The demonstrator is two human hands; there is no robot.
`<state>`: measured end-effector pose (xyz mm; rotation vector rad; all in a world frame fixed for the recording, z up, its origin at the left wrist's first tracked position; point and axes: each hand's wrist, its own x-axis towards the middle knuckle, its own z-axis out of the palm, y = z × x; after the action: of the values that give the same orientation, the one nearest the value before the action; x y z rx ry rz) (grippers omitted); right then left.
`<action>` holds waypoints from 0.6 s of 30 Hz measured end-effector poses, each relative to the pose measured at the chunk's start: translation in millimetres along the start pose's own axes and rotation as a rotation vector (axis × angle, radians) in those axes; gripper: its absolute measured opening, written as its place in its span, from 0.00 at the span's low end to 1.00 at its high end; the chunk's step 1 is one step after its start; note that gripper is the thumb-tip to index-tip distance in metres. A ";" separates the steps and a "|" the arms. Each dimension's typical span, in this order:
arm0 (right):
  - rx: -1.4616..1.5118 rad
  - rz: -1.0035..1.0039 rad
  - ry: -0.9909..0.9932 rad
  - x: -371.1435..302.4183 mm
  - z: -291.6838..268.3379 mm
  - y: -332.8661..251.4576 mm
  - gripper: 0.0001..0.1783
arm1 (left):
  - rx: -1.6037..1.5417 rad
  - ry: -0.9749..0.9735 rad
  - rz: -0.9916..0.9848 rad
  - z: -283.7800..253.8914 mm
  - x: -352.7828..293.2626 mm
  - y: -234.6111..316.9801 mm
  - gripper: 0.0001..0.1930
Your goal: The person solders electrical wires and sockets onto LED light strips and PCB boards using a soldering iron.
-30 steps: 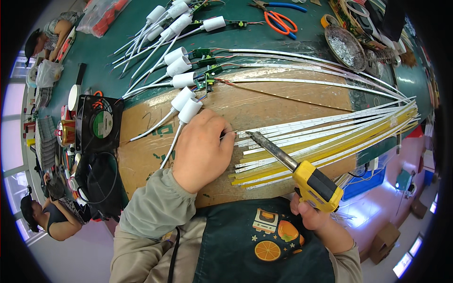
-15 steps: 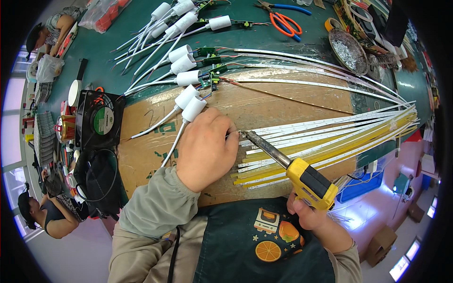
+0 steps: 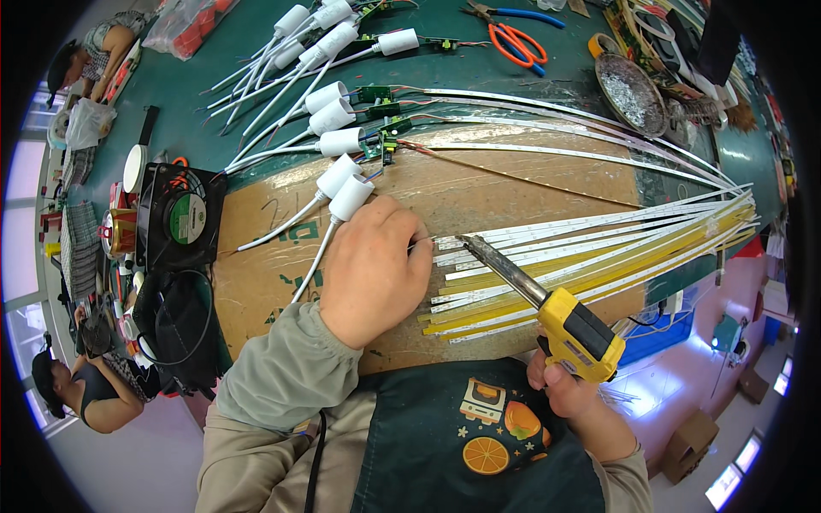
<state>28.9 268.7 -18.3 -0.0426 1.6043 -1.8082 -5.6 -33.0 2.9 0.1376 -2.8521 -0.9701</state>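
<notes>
My right hand grips the yellow-and-black handle of a soldering iron. Its dark tip lies over the left ends of a fan of white and yellow LED strips. My left hand is closed, thumb and forefinger together beside the strip ends; what it pinches is mostly hidden under the fingers. Just above its knuckles sits a white plastic cap with a white cable, and a blue wire leaves it. Above, more white caps join green circuit boards, wired by red leads to long strips.
Cardboard covers the green table under my hands. At left stands a black fan. Far right are orange-handled scissors and a metal dish of silvery bits. Two people sit at left.
The soldering iron has shifted right, its tip drawing away from my left fingertips onto the strips. My left hand has stayed in place.
</notes>
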 end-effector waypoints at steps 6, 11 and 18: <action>0.087 0.019 0.018 -2.1 1.8 -3.5 0.34 | -0.014 -0.001 -0.006 -1.0 -0.6 -0.1 0.03; 0.029 0.016 0.047 -2.8 1.2 -1.1 0.33 | -0.011 0.000 -0.002 -0.5 0.0 -1.3 0.03; 0.038 -0.003 0.050 -2.3 1.0 0.5 0.32 | -0.019 -0.012 0.001 -0.6 -0.2 -1.2 0.04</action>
<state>31.3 269.0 -17.5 0.0172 1.6046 -1.8551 -5.3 -34.2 2.7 0.1292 -2.8533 -1.0005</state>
